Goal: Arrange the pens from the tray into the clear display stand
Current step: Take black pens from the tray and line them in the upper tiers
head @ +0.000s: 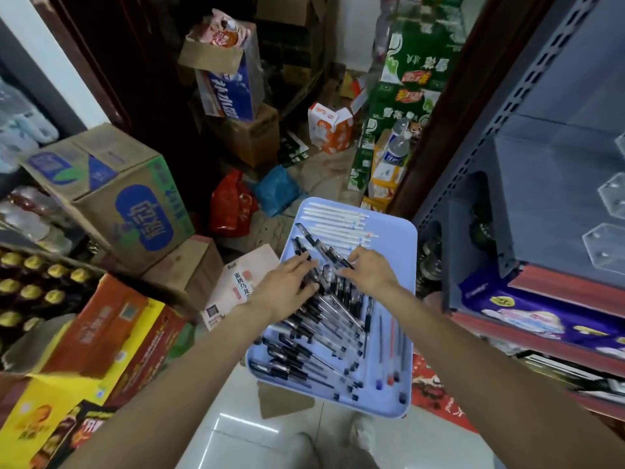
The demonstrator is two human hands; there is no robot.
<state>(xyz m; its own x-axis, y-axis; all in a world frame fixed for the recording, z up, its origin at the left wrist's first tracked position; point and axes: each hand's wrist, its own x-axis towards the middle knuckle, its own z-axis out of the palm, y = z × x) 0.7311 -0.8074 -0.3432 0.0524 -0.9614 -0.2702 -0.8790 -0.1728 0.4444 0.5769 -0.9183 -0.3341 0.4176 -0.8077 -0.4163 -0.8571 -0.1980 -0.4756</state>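
A light blue tray (395,406) lies in front of me, low in the view. It holds several black-capped clear pens (304,353), several white pens (334,220) at its far end and a few thin refills (392,336) on the right. My left hand (287,289) lies flat on the black pens, fingers spread. My right hand (370,269) rests beside it with its fingertips on a black pen (333,255); whether it grips that pen I cannot tell. The clear display stand (605,245) sits on the grey shelf at the right edge, only partly in view.
Grey metal shelving (541,157) rises on the right with a purple box (527,316) under it. Cardboard boxes (111,194) and bottle crates crowd the left. Stacked cartons and red and blue bags (233,204) lie on the floor beyond the tray.
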